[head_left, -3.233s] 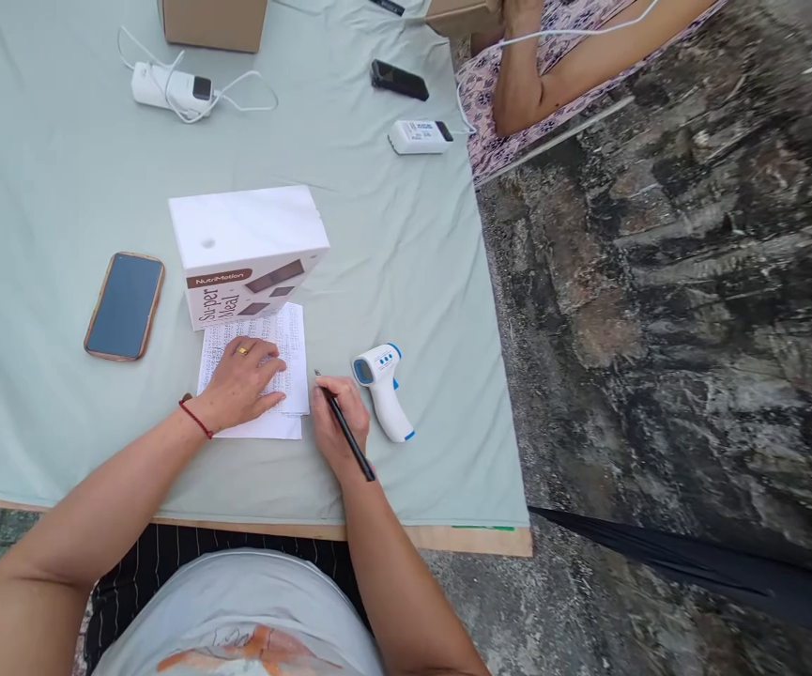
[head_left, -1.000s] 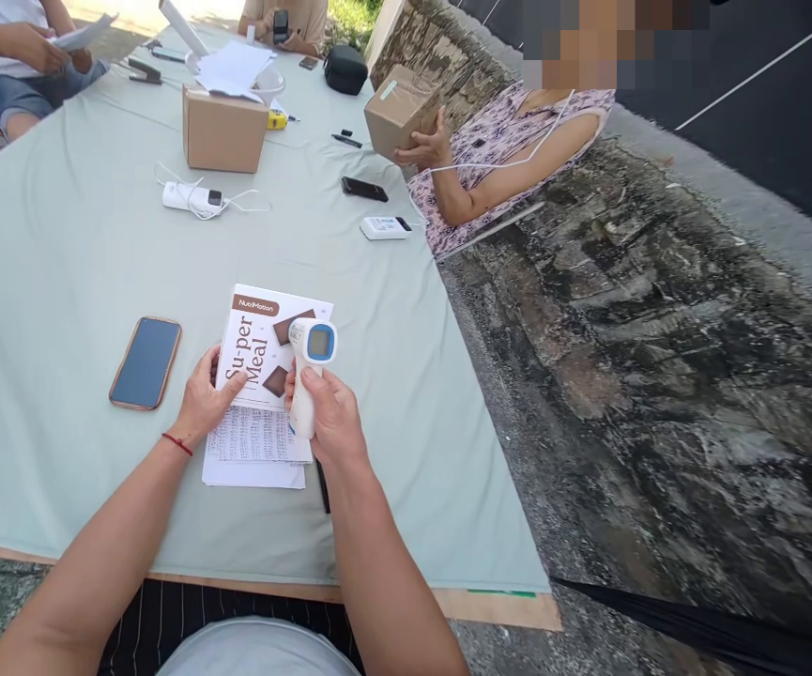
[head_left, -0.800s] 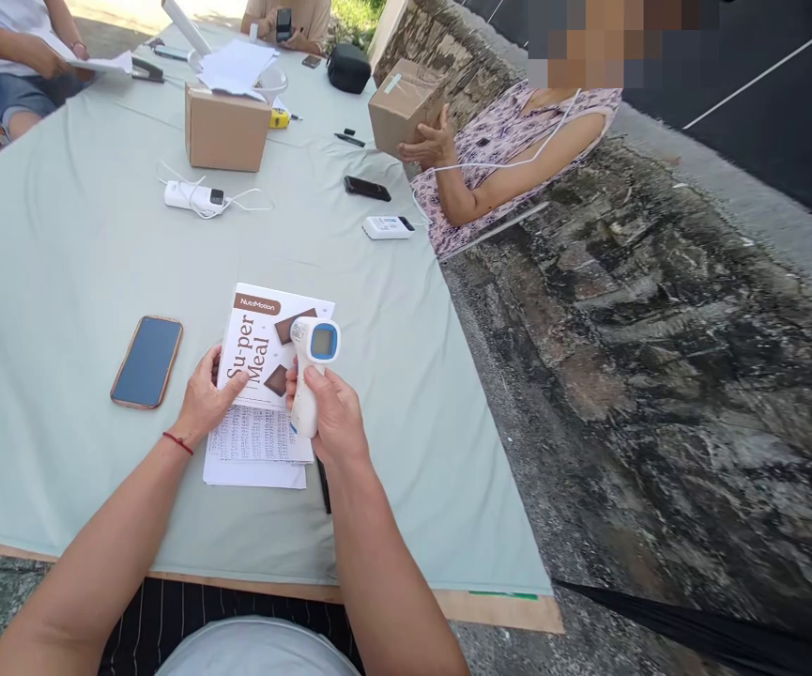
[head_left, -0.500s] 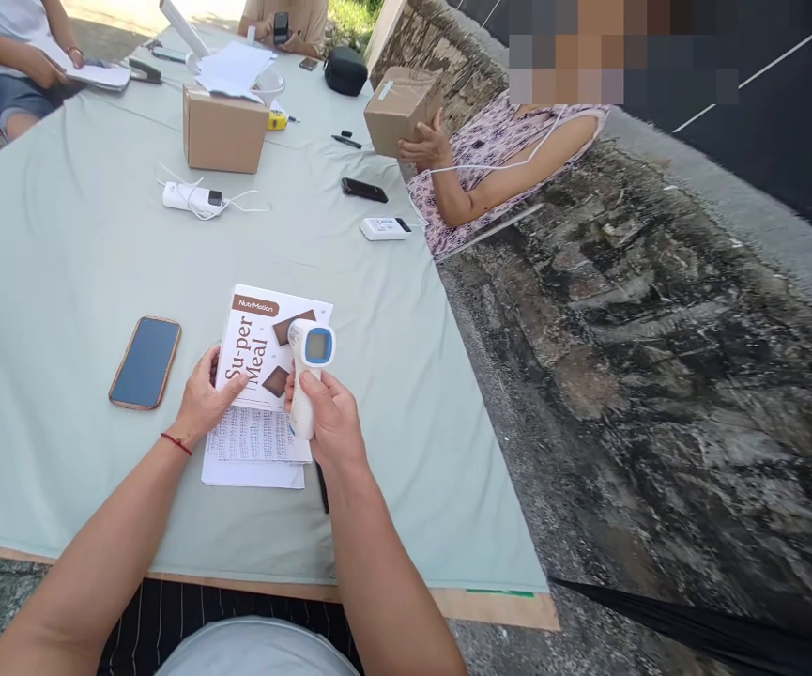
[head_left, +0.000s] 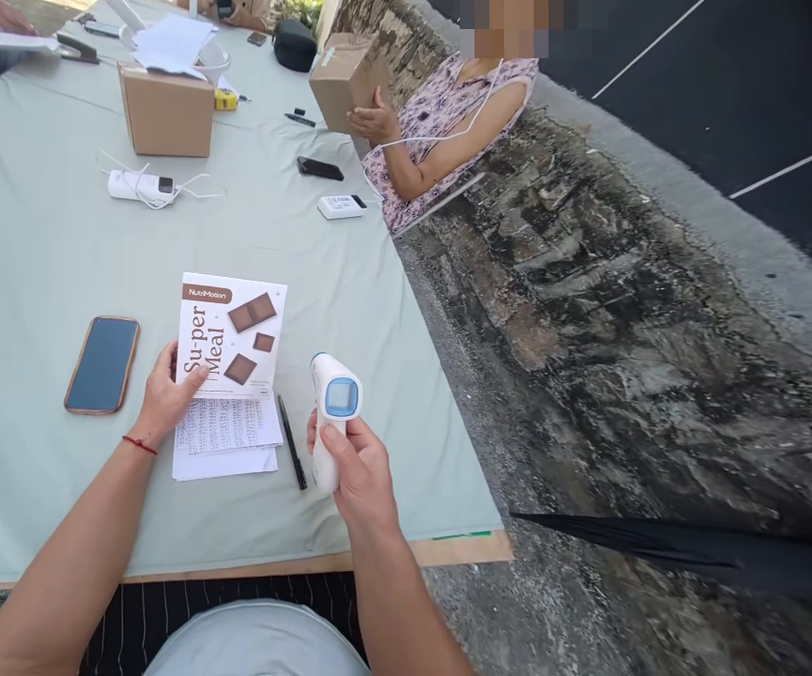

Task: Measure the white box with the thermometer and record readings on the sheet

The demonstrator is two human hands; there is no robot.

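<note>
My left hand grips the left edge of a white "Su-per Meal" box printed with brown chocolate squares, its thumb lying across the front. Under the box's lower edge are printed sheets of paper on the table. My right hand is wrapped round the handle of a white infrared thermometer, whose blue-framed screen faces me. A black pen lies between the papers and the thermometer. To the left of my left hand rests a smartphone in a brown-edged case.
On the cloth-covered table lie a white device with a cable, a black phone, a white power bank and a cardboard box. At right a person holds another carton. A rough stone wall borders the table's right side.
My right hand has moved the thermometer away from the front of the meal box, to the right and nearer me. The pen and chocolate pictures are now uncovered. The whole view has shifted.
</note>
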